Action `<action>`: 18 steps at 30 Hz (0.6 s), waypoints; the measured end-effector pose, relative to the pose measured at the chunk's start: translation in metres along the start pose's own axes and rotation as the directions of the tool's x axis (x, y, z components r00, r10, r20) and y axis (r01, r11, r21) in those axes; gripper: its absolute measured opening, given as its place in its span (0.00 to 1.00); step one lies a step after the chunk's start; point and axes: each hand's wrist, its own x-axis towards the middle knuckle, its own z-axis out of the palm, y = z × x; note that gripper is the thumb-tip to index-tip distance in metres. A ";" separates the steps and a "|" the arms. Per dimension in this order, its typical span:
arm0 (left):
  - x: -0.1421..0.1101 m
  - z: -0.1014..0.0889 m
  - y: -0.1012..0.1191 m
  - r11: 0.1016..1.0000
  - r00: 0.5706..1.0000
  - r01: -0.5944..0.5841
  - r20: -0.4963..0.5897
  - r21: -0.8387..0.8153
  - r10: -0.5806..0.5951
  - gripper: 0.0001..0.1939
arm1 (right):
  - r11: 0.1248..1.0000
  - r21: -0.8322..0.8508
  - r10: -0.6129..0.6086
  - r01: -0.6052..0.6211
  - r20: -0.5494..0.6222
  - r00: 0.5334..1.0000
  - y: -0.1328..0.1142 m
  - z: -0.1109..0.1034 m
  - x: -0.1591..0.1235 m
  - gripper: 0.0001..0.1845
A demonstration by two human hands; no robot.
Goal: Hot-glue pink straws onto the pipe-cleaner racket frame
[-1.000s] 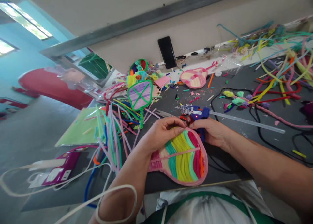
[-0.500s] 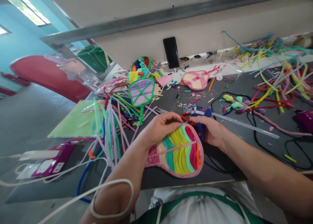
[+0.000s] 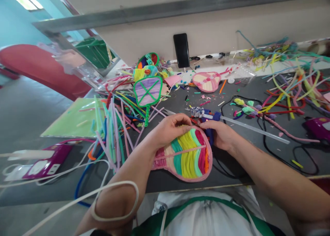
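Note:
A paddle-shaped pipe-cleaner piece [image 3: 189,157], edged in pink with yellow, green, teal, magenta and orange bands, is held over the table's front edge. My left hand [image 3: 175,127] is closed on its upper left edge, fingers curled over the rim. The thumb and fingers of my right hand [image 3: 223,134] are closed at its upper right rim, close to my left fingertips; some fingers are hidden. Directly behind lies a blue hot glue gun [image 3: 211,115], its nozzle wrapped in foil and a long clear glue stick [image 3: 255,128] in its back. The right hand partly covers its handle.
A purple-and-green pipe-cleaner paddle [image 3: 148,91] and a pink one [image 3: 207,81] lie beyond, near a black phone [image 3: 181,51]. Loose pipe cleaners [image 3: 116,132] and a purple power strip [image 3: 47,160] are left. A white cable [image 3: 134,186] crosses my left forearm. Black cord [image 3: 268,145] runs right.
The view has shifted slightly. Both hands keep their hold on the rim, with only small finger movement. The glue gun stays in its place.

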 end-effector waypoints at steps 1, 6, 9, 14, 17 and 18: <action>0.000 0.000 -0.001 1.000 1.000 0.005 -0.008 -0.013 -0.005 0.10 | 1.000 -0.009 -0.011 0.011 0.010 1.000 -0.001 0.000 -0.001 0.08; 0.000 0.000 -0.003 0.999 0.996 -0.010 -0.094 -0.044 0.006 0.16 | 0.996 -0.071 -0.041 0.047 0.086 0.995 -0.005 -0.003 -0.004 0.13; 0.000 -0.001 -0.003 1.000 0.994 -0.003 -0.113 -0.027 0.000 0.18 | 0.994 -0.102 -0.032 0.044 0.117 0.993 -0.006 -0.005 -0.005 0.15; -0.001 0.000 0.003 1.000 0.995 0.004 -0.095 0.026 -0.001 0.18 | 0.988 -0.135 -0.054 0.072 0.128 0.990 -0.007 -0.004 -0.004 0.17; -0.003 -0.004 0.007 0.999 0.999 -0.012 -0.050 0.032 0.014 0.17 | 0.987 -0.139 -0.071 0.086 0.107 0.992 -0.008 -0.005 -0.003 0.17; -0.005 -0.008 0.008 0.999 0.999 -0.016 -0.036 0.044 0.018 0.18 | 0.985 -0.142 -0.082 0.095 0.097 0.992 -0.009 -0.005 -0.003 0.17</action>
